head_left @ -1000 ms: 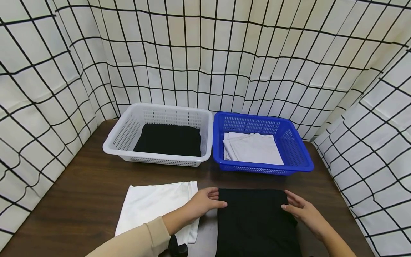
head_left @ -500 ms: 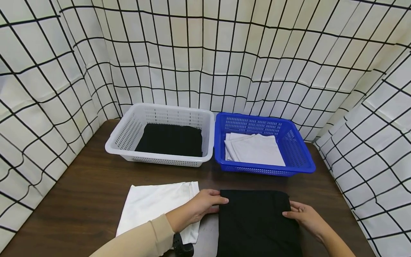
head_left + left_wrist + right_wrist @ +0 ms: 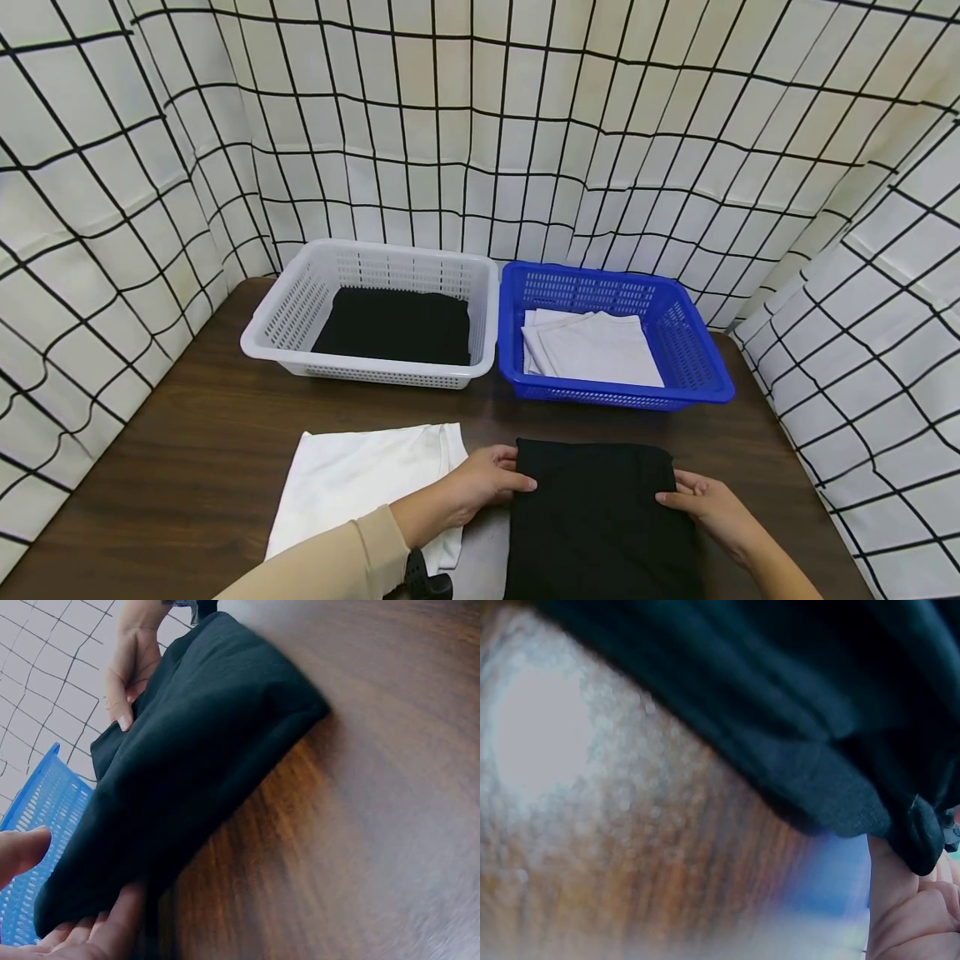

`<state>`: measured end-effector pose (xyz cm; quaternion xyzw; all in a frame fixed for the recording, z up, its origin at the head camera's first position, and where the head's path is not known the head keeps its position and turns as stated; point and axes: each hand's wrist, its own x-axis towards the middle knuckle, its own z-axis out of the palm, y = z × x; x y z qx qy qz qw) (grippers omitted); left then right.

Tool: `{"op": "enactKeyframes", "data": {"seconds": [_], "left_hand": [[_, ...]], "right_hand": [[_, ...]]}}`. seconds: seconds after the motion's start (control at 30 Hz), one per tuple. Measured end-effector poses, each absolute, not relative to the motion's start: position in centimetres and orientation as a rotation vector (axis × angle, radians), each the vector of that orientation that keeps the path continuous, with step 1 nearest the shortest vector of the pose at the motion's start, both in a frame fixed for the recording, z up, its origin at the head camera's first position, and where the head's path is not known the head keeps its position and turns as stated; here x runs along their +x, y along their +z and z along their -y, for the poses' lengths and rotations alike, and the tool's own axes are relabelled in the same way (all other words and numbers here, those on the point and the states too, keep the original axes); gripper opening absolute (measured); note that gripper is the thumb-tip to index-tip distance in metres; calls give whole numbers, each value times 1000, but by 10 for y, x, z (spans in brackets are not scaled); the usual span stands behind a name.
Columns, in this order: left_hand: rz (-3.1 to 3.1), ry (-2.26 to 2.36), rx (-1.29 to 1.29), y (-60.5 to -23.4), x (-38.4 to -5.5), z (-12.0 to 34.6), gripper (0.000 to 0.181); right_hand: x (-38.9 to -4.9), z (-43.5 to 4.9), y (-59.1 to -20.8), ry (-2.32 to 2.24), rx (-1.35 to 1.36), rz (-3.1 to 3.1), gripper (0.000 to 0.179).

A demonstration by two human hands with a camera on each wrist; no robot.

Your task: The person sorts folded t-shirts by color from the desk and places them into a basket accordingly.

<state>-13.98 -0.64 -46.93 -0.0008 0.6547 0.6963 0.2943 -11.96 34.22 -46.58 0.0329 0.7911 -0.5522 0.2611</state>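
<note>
A folded black cloth (image 3: 600,517) lies in front of the person, held at its two side edges. My left hand (image 3: 480,483) grips the left edge near the far corner, thumb on top; in the left wrist view its fingers (image 3: 120,926) reach under the fabric. At the opposite edge my right hand (image 3: 708,504) pinches the cloth, its thumb on top and its fingers along the side. The right wrist view shows the black fabric (image 3: 780,712) close up, slightly loose, over the wooden surface. A folded white cloth (image 3: 367,475) lies left of it, partly behind my left forearm.
At the back of the brown wooden table (image 3: 187,450), a white basket (image 3: 375,375) holds folded black cloth (image 3: 393,325). Beside it on the right, a blue basket (image 3: 697,367) holds folded white cloth (image 3: 600,346). Grid-patterned white curtain (image 3: 420,125) surrounds the table.
Both hands have closed onto the black cloth's edges. The right hand has slid slightly down its side, and the cloth's far left corner has shifted a little right.
</note>
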Motion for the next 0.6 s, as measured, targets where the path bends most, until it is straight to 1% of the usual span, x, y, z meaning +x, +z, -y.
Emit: {"op": "enactKeyframes", "data": {"seconds": [0.13,0.33,0.6], "left_hand": [[-1651,1881,34,-471,-136,6,64],[-1613,1861,24,-476,-135,5,52],[-1624,1864,-2,-479,-135,3,45]], "right_hand": [[-120,-342,-466,-1505,94,-2130,77],[-120,-344,-466,-1538,123,-2088,83],[-119,-345,-468,-1539,91,-2097,81]]}}
